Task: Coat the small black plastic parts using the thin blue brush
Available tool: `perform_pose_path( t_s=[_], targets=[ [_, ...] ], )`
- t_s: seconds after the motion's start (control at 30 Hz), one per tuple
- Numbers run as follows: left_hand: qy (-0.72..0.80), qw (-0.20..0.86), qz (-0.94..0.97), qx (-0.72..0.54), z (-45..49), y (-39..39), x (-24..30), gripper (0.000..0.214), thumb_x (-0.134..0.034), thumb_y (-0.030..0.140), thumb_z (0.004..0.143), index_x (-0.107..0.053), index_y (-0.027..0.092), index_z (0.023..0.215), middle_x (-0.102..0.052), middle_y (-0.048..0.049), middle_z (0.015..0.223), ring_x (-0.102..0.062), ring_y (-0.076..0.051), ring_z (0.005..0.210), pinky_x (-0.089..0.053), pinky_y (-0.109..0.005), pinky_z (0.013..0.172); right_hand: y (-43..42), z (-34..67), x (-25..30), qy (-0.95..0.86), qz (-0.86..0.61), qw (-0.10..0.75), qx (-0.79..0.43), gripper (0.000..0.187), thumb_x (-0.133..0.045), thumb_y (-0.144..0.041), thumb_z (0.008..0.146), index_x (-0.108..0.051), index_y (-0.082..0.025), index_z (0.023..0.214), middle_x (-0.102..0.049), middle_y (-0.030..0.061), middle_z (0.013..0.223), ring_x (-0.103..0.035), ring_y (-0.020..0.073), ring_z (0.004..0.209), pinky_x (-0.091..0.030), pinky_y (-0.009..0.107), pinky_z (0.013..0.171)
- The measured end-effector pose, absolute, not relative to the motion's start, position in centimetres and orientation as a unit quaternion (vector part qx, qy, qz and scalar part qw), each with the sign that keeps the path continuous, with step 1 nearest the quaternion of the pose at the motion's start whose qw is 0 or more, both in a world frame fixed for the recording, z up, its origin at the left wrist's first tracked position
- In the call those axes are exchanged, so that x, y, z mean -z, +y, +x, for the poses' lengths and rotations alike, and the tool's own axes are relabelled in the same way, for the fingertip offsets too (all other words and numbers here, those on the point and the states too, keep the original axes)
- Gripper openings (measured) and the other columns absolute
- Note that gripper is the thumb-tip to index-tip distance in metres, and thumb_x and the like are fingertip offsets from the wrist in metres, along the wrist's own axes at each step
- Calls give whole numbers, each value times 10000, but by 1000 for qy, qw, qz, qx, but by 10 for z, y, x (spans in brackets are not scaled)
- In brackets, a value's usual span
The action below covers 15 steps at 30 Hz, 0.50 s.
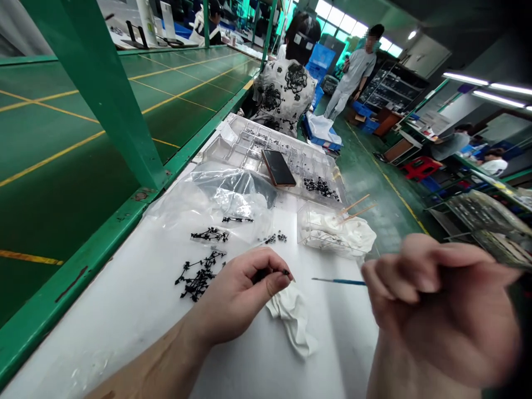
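Over the white table, my left hand (253, 293) is closed, with thumb and forefinger pinching a small black part (286, 272). To the right and close to the camera, my right hand (440, 305) is raised and blurred. Its fingers are curled, and what they hold, if anything, is hidden. A thin blue-handled brush (341, 281) points left from behind that hand; I cannot tell whether the two touch. Beneath my left hand lies a crumpled white cloth (293, 318). Left of it is a pile of black small parts on thin frames (199, 277).
Clear plastic bags (224, 194) lie farther back. A phone (278, 168) rests on a compartmented clear tray (233, 141). A clear box (318, 235) holds white cloth and wooden sticks. A green metal frame (112, 244) borders the table's left; people are beyond.
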<state>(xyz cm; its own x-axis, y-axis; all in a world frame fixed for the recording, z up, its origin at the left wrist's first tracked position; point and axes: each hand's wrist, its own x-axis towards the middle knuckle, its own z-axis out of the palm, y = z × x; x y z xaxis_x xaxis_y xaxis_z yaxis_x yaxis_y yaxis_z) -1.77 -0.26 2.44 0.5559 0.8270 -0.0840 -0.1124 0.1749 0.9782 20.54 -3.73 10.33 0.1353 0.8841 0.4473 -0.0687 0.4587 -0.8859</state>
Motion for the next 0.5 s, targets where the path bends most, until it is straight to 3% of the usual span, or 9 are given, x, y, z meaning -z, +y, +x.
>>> perform_pose_path(
  t_s=[0.07,0.1,0.23,0.37,0.5],
  targets=[
    [341,690,553,-318,-16,-4,-25,265,-646,464,966,-693,214,891,-680,9,929,-605,-126,881,-437,-257,811,-33,216,-98,-374,-281,756,-458,181,-614,-345,1008,-715,-209,945,-338,-58,615,-176,56,412,-188,243,340],
    [348,690,556,-306,-15,-5,-25,255,-642,461,970,-695,220,905,-687,12,945,-610,-125,897,-438,-255,816,-30,220,-93,-311,-249,775,-491,146,-636,-313,990,-694,-190,934,-337,-68,608,-138,51,413,-159,240,331],
    [390,680,556,-274,-9,-7,-21,277,-588,503,990,-674,243,958,-656,29,927,-584,-117,868,-431,-254,797,-24,234,-75,-190,-184,804,-533,85,-639,-231,972,-658,-157,935,-349,-72,617,-157,39,440,-145,217,352],
    [419,681,545,-252,-6,-8,-18,297,-556,541,997,-676,269,985,-611,43,879,-542,-104,811,-409,-239,746,-24,239,-64,-190,-179,811,-524,83,-652,-236,965,-671,-156,949,-337,-71,621,-152,37,445,-145,218,362],
    [412,694,539,-242,-3,-9,-17,257,-588,498,996,-733,286,987,-677,53,854,-563,-81,769,-411,-209,710,-24,242,-58,-199,-191,807,-522,109,-650,-266,970,-676,-163,949,-358,-73,618,-147,42,433,-155,222,353]
  ],
)
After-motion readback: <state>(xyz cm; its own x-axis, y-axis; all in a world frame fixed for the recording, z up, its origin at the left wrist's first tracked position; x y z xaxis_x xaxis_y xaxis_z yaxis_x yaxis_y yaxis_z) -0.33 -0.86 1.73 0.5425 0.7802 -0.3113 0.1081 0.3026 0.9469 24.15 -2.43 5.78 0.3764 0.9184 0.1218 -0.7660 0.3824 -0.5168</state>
